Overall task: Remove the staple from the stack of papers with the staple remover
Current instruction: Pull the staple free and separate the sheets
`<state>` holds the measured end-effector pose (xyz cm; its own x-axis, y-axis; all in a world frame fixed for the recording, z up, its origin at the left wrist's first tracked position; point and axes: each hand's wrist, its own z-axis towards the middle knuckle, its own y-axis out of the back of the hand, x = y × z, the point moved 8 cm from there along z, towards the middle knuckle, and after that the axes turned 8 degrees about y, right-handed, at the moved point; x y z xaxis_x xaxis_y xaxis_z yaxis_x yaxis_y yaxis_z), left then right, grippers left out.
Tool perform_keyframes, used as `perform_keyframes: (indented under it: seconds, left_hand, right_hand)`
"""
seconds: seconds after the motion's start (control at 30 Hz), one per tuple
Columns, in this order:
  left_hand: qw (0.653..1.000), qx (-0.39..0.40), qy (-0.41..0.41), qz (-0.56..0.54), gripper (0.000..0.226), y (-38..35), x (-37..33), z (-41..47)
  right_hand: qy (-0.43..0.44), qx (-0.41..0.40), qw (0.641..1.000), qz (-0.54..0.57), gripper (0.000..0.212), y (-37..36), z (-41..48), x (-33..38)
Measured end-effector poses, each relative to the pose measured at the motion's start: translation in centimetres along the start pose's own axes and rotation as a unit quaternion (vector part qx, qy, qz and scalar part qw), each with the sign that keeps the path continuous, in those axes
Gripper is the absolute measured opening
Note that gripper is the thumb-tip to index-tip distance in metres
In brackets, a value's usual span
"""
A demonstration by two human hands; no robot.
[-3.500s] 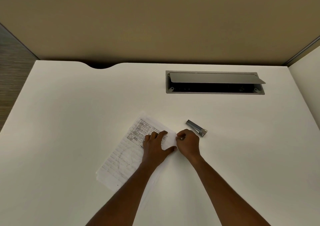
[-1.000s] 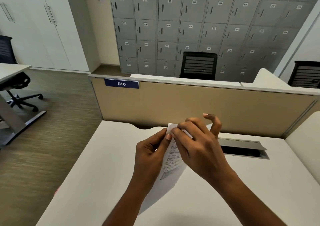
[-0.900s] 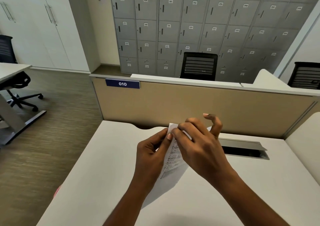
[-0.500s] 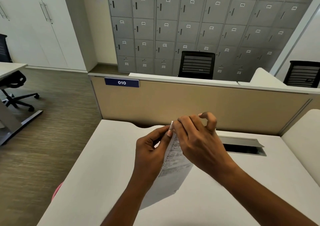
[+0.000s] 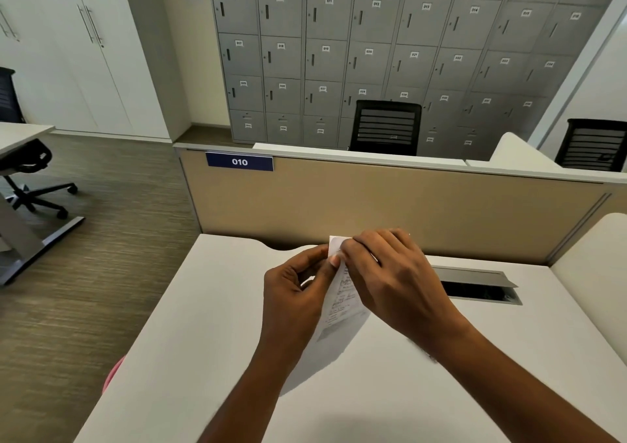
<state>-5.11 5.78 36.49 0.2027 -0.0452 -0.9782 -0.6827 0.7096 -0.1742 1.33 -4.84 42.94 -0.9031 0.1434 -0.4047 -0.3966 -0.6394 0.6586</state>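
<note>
Papers (image 5: 341, 298) have risen off the desk (image 5: 203, 340), corner pinched by left hand (image 5: 291, 293) and right hand (image 5: 390, 279), no remover in sight.

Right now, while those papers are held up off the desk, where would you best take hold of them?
Probably the top corner, pinched from both faces. The stack of papers hangs upright and limp, its lower end drooping toward the desk, so a pinch near the top steadies it. The left hand and right hand both pinch there.
</note>
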Motion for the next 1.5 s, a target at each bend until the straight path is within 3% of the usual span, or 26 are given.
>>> perform_keyframes:
  seconds: [0.23,0.57,0.8,1.07,1.33,1.5]
  left_hand:
    - [1.0,0.003,0.005,-0.003,0.018,-0.4,0.1,0.1]
    - [0.998,0.002,-0.014,0.065,0.023,-1.0,0.5,0.4]
    - [0.995,0.016,-0.037,0.095,0.028,-1.2,0.5,0.7]
    - [0.982,0.002,-0.09,0.165,0.029,-1.6,0.5,0.7]
    - [0.938,-0.047,-0.19,0.288,0.024,-2.4,-0.6,0.2]
    - [0.947,-0.047,-0.152,0.28,0.017,-2.6,0.1,0.6]
  right_hand:
    - [-0.022,-0.002,1.0,0.021,0.017,0.1,-0.4,-0.7]
    - [0.08,0.053,0.994,-0.052,0.023,-0.5,-0.7,0.2]
    - [0.105,0.081,0.989,-0.072,0.027,-1.0,0.1,-0.3]
    - [0.098,0.126,0.987,-0.031,0.022,-2.0,-0.3,-1.1]
    - [0.061,0.152,0.986,-0.024,0.019,-1.7,-0.8,-1.6]
    - [0.004,0.133,0.991,-0.016,0.015,-1.3,-1.8,-1.7]
